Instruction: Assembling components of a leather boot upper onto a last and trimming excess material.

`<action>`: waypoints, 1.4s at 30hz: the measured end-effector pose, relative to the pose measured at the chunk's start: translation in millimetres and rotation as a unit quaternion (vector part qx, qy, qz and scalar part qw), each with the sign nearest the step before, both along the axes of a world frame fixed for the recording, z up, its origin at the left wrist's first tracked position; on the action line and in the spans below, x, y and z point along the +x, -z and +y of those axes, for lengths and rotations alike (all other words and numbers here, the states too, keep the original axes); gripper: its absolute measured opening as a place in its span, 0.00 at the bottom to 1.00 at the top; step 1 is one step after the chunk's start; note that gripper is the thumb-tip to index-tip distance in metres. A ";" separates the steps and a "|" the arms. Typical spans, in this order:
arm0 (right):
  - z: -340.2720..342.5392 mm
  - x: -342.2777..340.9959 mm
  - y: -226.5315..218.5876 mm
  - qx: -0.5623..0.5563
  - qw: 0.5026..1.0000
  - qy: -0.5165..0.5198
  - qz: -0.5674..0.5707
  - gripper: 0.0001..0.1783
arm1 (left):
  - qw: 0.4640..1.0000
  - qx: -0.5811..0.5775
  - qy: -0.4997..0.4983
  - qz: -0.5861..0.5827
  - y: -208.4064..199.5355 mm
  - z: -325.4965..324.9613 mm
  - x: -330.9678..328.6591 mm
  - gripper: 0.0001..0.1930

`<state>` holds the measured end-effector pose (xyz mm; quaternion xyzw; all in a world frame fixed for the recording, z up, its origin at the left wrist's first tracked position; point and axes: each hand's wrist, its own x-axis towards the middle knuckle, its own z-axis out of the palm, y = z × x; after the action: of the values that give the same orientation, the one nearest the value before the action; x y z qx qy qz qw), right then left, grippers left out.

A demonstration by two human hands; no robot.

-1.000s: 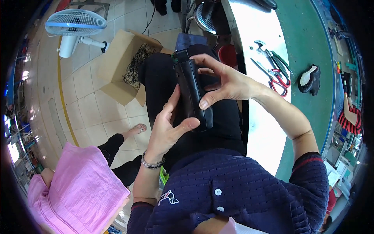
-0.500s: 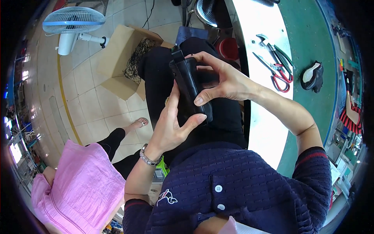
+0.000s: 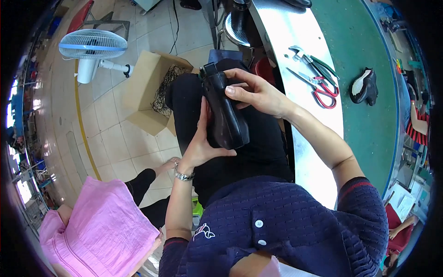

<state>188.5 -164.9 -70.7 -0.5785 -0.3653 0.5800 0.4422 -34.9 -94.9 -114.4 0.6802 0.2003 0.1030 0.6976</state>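
A black leather shoe (image 3: 226,120) is held above my lap, its long axis running away from me, with a black tab standing at the far end. My left hand (image 3: 199,147) cups its left side, the thumb reaching under the near end. Around the far right side curls my right hand (image 3: 259,96), its thumb pressed on the upper surface near the tab. Part of the fingers of both hands is hidden behind the leather.
On the metal-topped bench (image 3: 309,134) at right lie red-handled scissors (image 3: 325,92) and a green-handled tool (image 3: 318,64). Another black shoe (image 3: 364,87) rests on the green surface. At left are a fan (image 3: 92,44), a cardboard box (image 3: 147,87) with dark strands, and a person in pink (image 3: 99,226).
The shoe has been turned, showing more of its curved side and broad near end. My right thumb has moved up toward the far end; my left hand has shifted slightly lower. The view has shifted.
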 end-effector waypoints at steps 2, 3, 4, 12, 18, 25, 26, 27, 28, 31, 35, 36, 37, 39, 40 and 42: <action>-4.5 -1.8 0.4 0.020 0.999 0.030 0.010 0.32 | 1.000 -0.006 -0.015 -0.023 11.0 -3.0 10.9 0.72; -6.5 -2.7 -0.7 0.038 0.998 0.055 0.022 0.32 | 0.998 -0.015 -0.034 -0.043 14.6 -2.4 15.2 0.71; -9.7 -2.1 -4.2 0.043 0.994 0.091 0.038 0.31 | 0.998 -0.015 -0.025 -0.050 13.9 -1.1 21.3 0.71; -65.2 117.1 57.0 0.030 0.768 0.249 -0.589 0.20 | 0.943 -0.284 -0.170 -0.020 18.0 29.5 -30.2 0.39; -91.9 166.0 65.8 -0.115 0.709 0.191 -0.669 0.23 | 0.895 -0.361 -0.256 -0.062 -19.6 70.2 -53.8 0.34; -68.7 153.9 24.0 -0.135 0.818 0.289 -0.479 0.21 | 0.895 -0.380 -0.215 0.089 -41.5 77.7 -14.4 0.27; -63.8 146.3 9.4 -0.142 0.872 0.317 -0.344 0.22 | 0.900 -0.365 -0.218 0.098 -48.7 75.8 -4.3 0.27; -59.6 136.2 -2.7 -0.147 0.908 0.338 -0.202 0.24 | 0.905 -0.349 -0.220 0.108 -54.0 75.1 4.1 0.27; -52.3 117.3 -14.8 -0.110 0.925 0.343 -0.123 0.27 | 0.903 -0.364 -0.201 0.104 -56.4 77.0 11.2 0.28; -23.4 76.2 -48.7 -0.089 0.977 0.187 0.050 0.34 | 0.926 -0.329 -0.169 0.078 -62.0 83.7 22.1 0.29; 4.9 44.8 -76.9 -0.109 0.980 0.066 0.153 0.39 | 0.939 -0.306 -0.133 0.083 -71.4 85.3 31.4 0.28; 10.2 36.9 -83.4 -0.115 0.983 0.053 0.136 0.41 | 0.951 -0.276 -0.116 0.080 -69.0 83.4 30.1 0.28; 15.5 31.9 -91.2 -0.121 0.985 0.039 0.119 0.43 | 0.961 -0.246 -0.099 0.078 -66.2 80.7 28.4 0.28; 23.3 28.7 -99.4 -0.125 0.986 0.004 0.107 0.47 | 0.961 -0.243 -0.115 0.064 -56.7 73.0 30.0 0.29; 26.7 24.7 -103.8 -0.138 0.987 0.000 0.087 0.46 | 0.967 -0.210 -0.133 0.051 -49.9 71.0 32.5 0.30; 30.3 18.0 -102.8 -0.149 0.982 -0.015 0.113 0.45 | 0.970 -0.198 -0.137 0.046 -44.2 74.2 36.7 0.36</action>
<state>206.5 -134.6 32.1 -0.5633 -0.2308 0.6960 0.3809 1.8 -20.7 -70.3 0.4989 0.3400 0.1243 0.7874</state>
